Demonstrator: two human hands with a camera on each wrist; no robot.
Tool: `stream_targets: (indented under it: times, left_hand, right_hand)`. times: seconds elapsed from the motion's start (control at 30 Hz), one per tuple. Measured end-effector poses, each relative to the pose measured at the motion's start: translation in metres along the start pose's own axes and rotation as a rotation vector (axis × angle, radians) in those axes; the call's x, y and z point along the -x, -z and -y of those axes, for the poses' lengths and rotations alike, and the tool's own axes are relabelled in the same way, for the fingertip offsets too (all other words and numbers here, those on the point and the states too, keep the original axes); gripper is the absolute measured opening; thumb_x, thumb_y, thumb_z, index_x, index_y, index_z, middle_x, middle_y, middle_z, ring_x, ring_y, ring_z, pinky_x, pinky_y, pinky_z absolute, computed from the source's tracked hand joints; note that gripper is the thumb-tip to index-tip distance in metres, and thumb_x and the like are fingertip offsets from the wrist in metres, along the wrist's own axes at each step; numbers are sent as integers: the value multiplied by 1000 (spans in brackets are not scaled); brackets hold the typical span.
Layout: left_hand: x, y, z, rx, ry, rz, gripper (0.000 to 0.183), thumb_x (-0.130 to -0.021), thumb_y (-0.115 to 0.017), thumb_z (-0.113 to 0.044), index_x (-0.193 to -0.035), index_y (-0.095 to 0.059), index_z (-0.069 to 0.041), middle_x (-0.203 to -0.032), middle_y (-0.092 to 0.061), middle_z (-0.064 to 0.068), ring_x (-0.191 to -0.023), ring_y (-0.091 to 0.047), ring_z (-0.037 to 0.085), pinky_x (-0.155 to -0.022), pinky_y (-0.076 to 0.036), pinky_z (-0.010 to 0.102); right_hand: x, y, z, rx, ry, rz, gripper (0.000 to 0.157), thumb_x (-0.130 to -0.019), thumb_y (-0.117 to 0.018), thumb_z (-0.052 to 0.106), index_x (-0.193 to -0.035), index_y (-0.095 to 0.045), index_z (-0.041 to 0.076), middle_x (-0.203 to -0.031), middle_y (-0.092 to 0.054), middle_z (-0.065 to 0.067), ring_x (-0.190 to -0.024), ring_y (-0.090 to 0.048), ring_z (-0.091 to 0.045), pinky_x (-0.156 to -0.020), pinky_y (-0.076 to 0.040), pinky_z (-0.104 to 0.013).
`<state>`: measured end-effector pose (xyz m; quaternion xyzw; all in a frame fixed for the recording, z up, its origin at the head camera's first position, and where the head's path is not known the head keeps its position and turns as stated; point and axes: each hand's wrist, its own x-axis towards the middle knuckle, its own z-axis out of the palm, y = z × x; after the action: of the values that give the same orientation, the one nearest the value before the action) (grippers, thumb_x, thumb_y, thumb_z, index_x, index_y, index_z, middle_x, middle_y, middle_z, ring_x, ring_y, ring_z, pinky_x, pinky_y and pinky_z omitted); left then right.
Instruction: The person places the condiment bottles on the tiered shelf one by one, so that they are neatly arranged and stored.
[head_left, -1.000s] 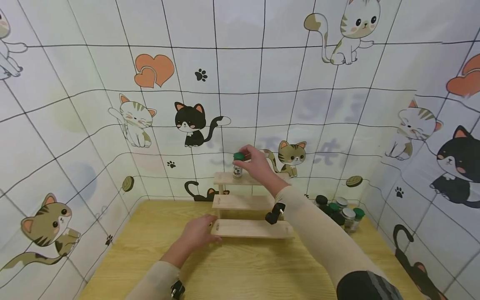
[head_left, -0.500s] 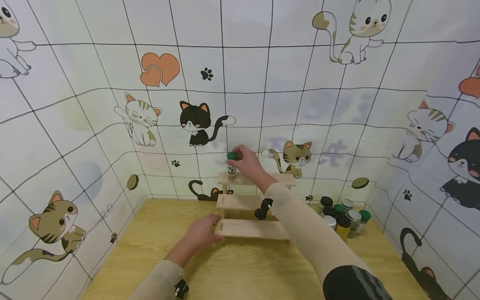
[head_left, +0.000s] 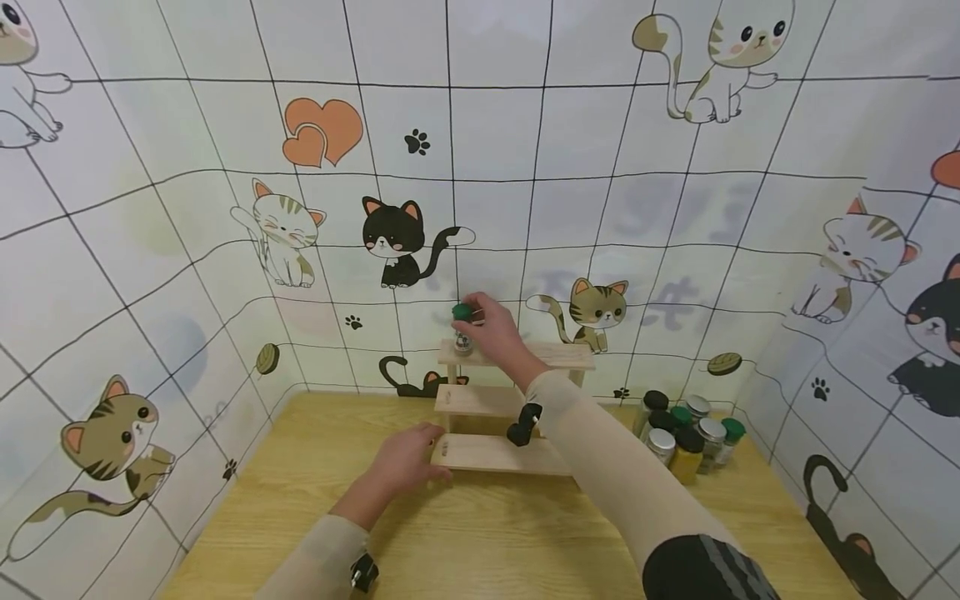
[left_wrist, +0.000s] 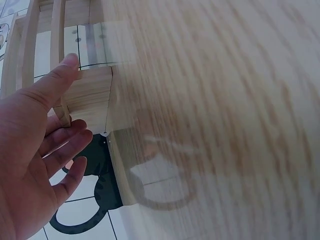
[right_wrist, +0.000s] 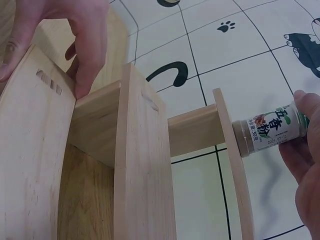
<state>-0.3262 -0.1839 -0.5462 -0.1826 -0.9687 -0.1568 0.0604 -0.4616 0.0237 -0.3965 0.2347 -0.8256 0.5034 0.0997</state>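
A three-tier wooden rack (head_left: 487, 451) stands on the table. On the left end of its top tier is a small seasoning jar (head_left: 462, 342) with a green cap and a white printed label (right_wrist: 272, 127). My right hand (head_left: 493, 327) pinches the jar near its cap, and the jar's base meets the board in the right wrist view. At the left end of the lowest tier, my left hand (head_left: 407, 458) holds the board's edge. In the left wrist view, the thumb (left_wrist: 62, 75) lies on one side of the board and the fingers curl behind it.
Several jars (head_left: 686, 442) with black, green and silver lids are grouped on the table (head_left: 480, 533) to the right of the rack. A cat-patterned sheet (head_left: 495, 208) rises behind and on both sides.
My right hand has slid the jar left along the top tier, closer to its left end. The left hand stays at the lowest tier. The head view has shifted slightly right.
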Motion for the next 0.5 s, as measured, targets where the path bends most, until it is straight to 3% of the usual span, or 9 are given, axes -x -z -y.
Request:
stream_targets:
  times: [0.23, 0.37, 0.5]
  left_hand:
    - [-2, 1, -1, -62, -49, -16, 82, -79, -100, -53, -139, -72, -5, -136, -68, 13, -123, -68, 34, -98, -60, 54]
    - [-1, 2, -4, -47, -56, -28, 82, -77, -102, -49, -137, -71, -2, -126, -66, 11, -111, -68, 30, -94, -61, 51]
    - [0, 2, -5, -27, -48, -57, 82, -75, -105, -44, -135, -70, -1, -126, -67, 15, -111, -69, 34, -96, -60, 53]
  right_hand:
    - [5, -2, -3, -10, -9, -17, 49, -103, -83, 27, -145, -61, 13, -130, -70, -6, -119, -69, -26, -98, -60, -45]
    - [12, -2, -5, -53, -41, -41, 58, -102, -85, 29, -151, -58, 12, -132, -69, -6, -122, -68, -26, -99, -60, -47]
    - [21, 1, -4, -106, -59, -88, 59, -100, -87, 29, -148, -59, 9, -134, -67, -11, -124, -67, -28, -103, -59, -46]
